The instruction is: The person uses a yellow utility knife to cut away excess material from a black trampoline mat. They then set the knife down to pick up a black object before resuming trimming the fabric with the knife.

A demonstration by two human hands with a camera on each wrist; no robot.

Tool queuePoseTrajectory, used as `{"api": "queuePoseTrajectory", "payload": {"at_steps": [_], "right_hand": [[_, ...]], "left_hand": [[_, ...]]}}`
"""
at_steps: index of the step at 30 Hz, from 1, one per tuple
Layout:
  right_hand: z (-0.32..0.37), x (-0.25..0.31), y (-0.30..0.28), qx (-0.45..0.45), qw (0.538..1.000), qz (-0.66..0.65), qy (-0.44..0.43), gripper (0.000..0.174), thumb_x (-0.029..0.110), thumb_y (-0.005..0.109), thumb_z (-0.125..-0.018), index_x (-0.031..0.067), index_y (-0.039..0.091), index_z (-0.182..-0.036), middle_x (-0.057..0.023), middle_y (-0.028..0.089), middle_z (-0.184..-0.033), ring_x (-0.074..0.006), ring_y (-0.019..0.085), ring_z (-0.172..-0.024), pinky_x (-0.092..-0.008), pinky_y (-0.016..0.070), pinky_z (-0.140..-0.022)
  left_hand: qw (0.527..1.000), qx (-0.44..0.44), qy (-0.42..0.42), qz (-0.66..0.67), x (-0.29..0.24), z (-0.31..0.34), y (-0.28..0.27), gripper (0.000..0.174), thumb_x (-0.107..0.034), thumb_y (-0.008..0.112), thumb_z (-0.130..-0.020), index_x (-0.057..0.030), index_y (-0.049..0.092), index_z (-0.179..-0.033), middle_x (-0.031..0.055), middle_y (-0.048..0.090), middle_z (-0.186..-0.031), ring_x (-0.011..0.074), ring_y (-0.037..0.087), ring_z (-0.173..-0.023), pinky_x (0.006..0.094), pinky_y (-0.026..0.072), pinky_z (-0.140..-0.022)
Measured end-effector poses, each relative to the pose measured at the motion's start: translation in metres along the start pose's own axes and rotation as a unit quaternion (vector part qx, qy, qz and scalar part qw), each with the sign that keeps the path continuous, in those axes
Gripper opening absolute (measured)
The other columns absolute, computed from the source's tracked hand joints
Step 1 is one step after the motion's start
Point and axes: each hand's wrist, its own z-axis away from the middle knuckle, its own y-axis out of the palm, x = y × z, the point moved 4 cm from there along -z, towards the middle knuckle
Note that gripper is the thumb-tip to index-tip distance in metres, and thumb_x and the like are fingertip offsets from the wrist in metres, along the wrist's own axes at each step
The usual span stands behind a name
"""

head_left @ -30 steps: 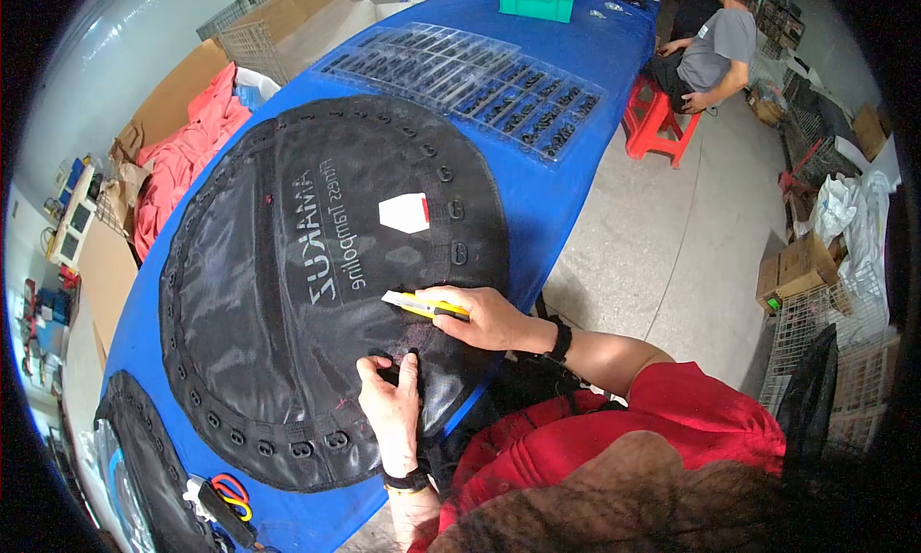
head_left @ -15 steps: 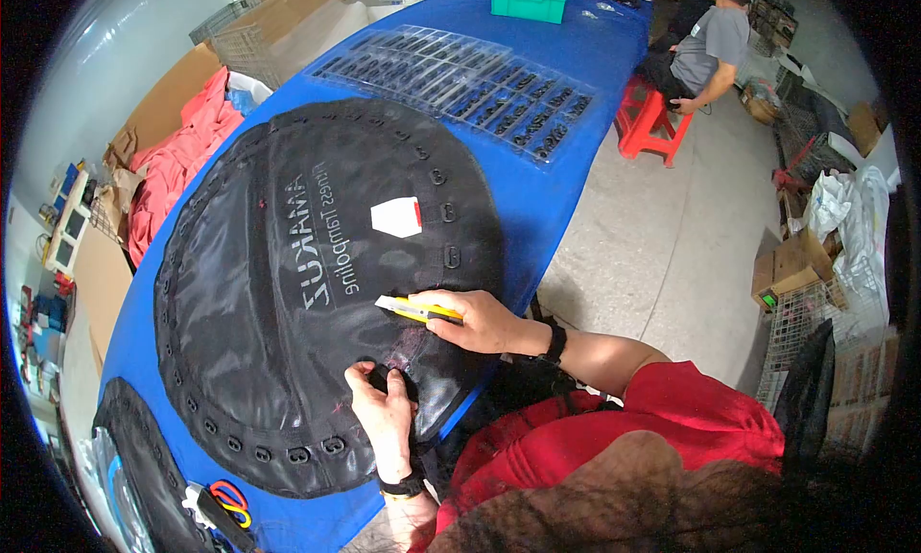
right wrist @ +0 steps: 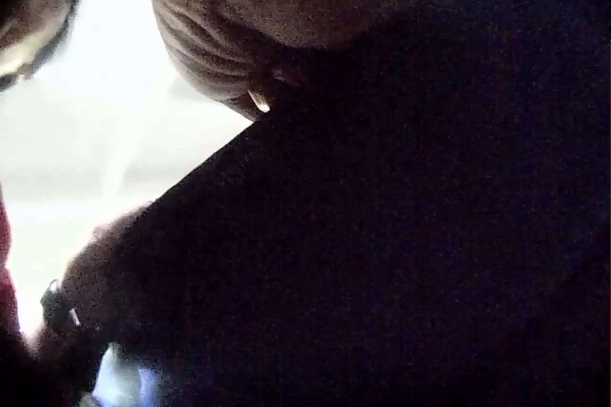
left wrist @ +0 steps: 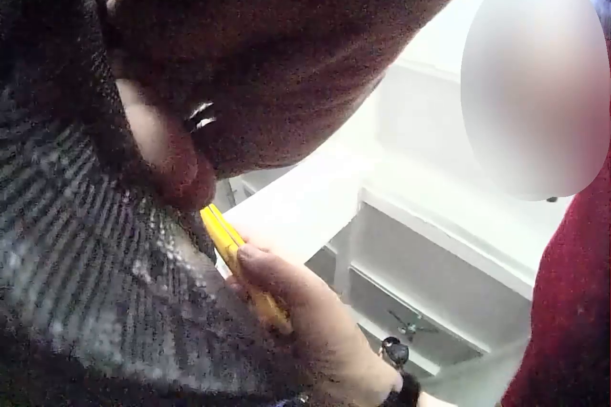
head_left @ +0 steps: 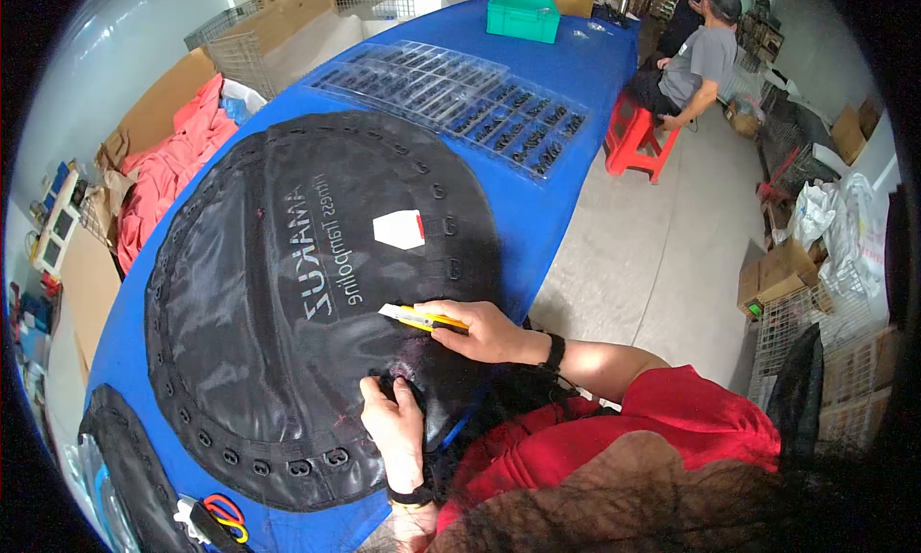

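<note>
A round black trampoline mat [head_left: 221, 294], with mirrored lettering and a white label [head_left: 398, 229], covers much of the table. My left hand [head_left: 393, 426] pinches the mat's fabric near its front edge, thumb on top, beside a patch of pinkish loose threads [head_left: 403, 371]. In my right hand [head_left: 491, 332] is a yellow utility knife [head_left: 427, 318], its blade end pointing left over the mat. The left wrist view shows the knife [left wrist: 224, 235] close to the left fingertips and the ribbed mat. The right wrist view is mostly dark fabric [right wrist: 382, 216].
Clear compartment trays [head_left: 470, 107] of small black parts lie behind the mat on the blue table [head_left: 552, 217]. Further back stands a green bin [head_left: 523, 18]. Scissors [head_left: 225, 515] and another black mat [head_left: 134, 457] lie front left. A person [head_left: 700, 64] sits on a red stool [head_left: 638, 136].
The head view has shifted slightly, so the table sits a little lower. My left thumb and fingers have shifted slightly at the fabric beside the threads. The right hand keeps the knife almost in place.
</note>
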Motion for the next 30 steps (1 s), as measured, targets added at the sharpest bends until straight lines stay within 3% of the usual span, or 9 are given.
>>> {"api": "queuePoseTrajectory", "payload": {"at_steps": [3,7,10,13,25,30], "right_hand": [[0.0006,-0.0008,0.0027,-0.007,1.000,0.020,-0.005,0.048,0.014,0.071,-0.104,0.0055,0.061,-0.151,-0.0146,0.072,-0.144,-0.0300,0.072,-0.129,-0.0381,0.0569,-0.109],[0.0016,0.0025,0.0024,-0.010,1.000,0.021,0.013,0.049,0.011,0.073,-0.103,0.0055,0.061,-0.150,-0.0149,0.071,-0.145,-0.0294,0.072,-0.130,-0.0390,0.0571,-0.110],[0.0011,0.0009,0.0033,-0.027,1.000,0.011,-0.007,0.049,0.015,0.073,-0.102,0.0053,0.062,-0.149,-0.0179,0.072,-0.143,-0.0337,0.071,-0.130,-0.0408,0.0581,-0.108],[0.0011,0.0027,0.0031,-0.023,1.000,0.006,-0.001,0.049,0.015,0.074,-0.102,0.0045,0.062,-0.149,-0.0179,0.071,-0.144,-0.0331,0.070,-0.132,-0.0403,0.0572,-0.110],[0.0002,0.0020,0.0017,-0.009,1.000,0.000,0.001,0.048,0.015,0.071,-0.103,0.0077,0.061,-0.150,-0.0170,0.071,-0.142,-0.0337,0.071,-0.129,-0.0405,0.0580,-0.107],[0.0012,-0.0020,0.0025,-0.014,1.000,-0.003,-0.002,0.049,0.017,0.070,-0.104,0.0084,0.060,-0.151,-0.0177,0.071,-0.142,-0.0348,0.071,-0.128,-0.0416,0.0578,-0.107]], "left_hand": [[0.999,-0.005,0.012,-0.040,-0.0105,0.0006,-0.0029,0.022,-0.016,0.069,-0.101,-0.0002,0.056,-0.108,0.0352,0.067,-0.084,0.0576,0.066,-0.075,0.0566,0.0526,-0.063],[0.999,0.021,-0.006,-0.043,-0.0109,0.0029,-0.0029,0.021,-0.014,0.068,-0.102,-0.0004,0.054,-0.107,0.0308,0.066,-0.075,0.0552,0.067,-0.072,0.0559,0.0508,-0.061],[0.998,0.014,0.027,-0.054,-0.0089,0.0045,-0.0030,0.018,-0.011,0.067,-0.103,-0.0015,0.052,-0.104,0.0287,0.065,-0.074,0.0517,0.069,-0.070,0.0560,0.0514,-0.058],[1.000,0.013,0.016,-0.024,-0.0095,0.0054,-0.0042,0.018,-0.012,0.067,-0.103,-0.0017,0.052,-0.105,0.0304,0.064,-0.075,0.0546,0.066,-0.072,0.0558,0.0501,-0.062],[0.999,-0.001,0.013,-0.051,-0.0100,0.0036,-0.0037,0.020,-0.013,0.068,-0.102,0.0001,0.055,-0.108,0.0263,0.062,-0.067,0.0488,0.066,-0.062,0.0534,0.0494,-0.058],[0.999,0.022,-0.033,-0.032,-0.0082,0.0022,-0.0038,0.019,-0.013,0.067,-0.102,0.0005,0.055,-0.107,0.0270,0.064,-0.069,0.0489,0.067,-0.065,0.0525,0.0505,-0.059]]}}
